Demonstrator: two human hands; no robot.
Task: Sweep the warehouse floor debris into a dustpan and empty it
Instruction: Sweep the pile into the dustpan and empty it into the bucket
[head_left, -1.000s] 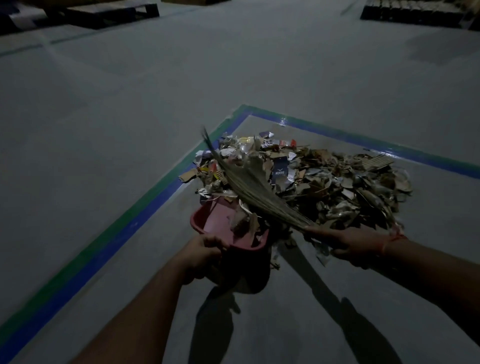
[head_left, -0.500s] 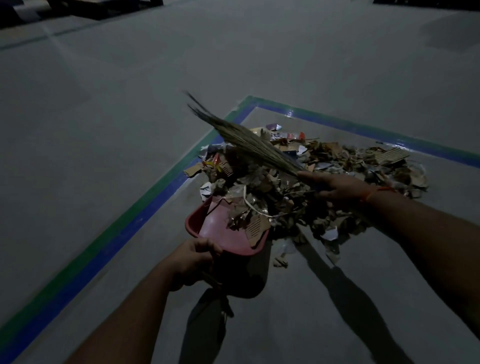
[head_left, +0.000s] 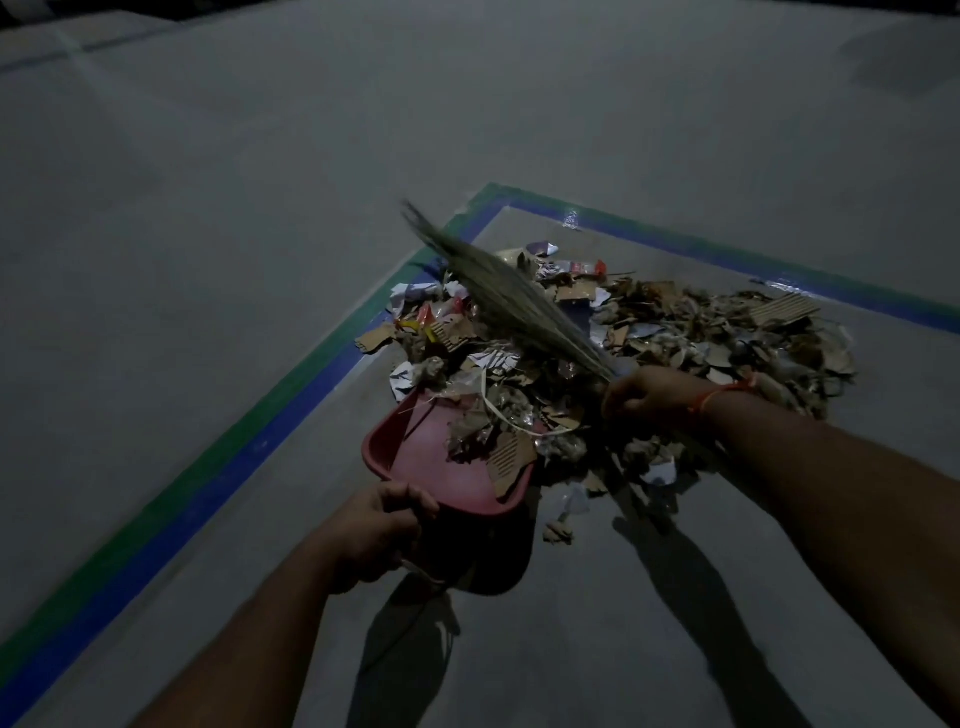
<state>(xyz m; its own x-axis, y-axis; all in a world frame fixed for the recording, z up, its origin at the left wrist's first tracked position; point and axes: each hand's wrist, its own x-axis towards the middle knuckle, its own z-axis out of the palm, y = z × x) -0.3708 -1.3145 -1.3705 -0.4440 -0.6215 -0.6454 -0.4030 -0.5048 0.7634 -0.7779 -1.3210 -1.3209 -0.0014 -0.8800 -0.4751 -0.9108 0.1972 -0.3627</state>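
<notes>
Grey smooth warehouse floor (head_left: 260, 208), matte, dim light, with a green-and-blue tape border (head_left: 291, 395) turning a corner just behind the debris pile (head_left: 675, 338). The pile is wide and flat: torn corrugated cardboard, crumpled paper, bits of wrapper, dry brown scraps, all light and ragged. Its near edge spills into the red plastic dustpan (head_left: 415, 457), a shallow scoop with raised rim, mouth pushed against the pile, a few pieces plus a thin white strip already inside. The grass broom (head_left: 498, 296), a soft fan of dry fibres, sits lifted above the pile, tips pointing away toward the tape corner. Right hand (head_left: 649, 395) is clenched round the broom's bound neck; an orange thread circles that wrist. Left hand (head_left: 379, 525) is curled round the dustpan's rear edge or handle, exact hold hard to see in the dark. Risks, as a guess: a hard stroke could flick light paper over the low rim or past the sides; loose scraps near the right side could get missed; a tilted pan could let the load slide out.
</notes>
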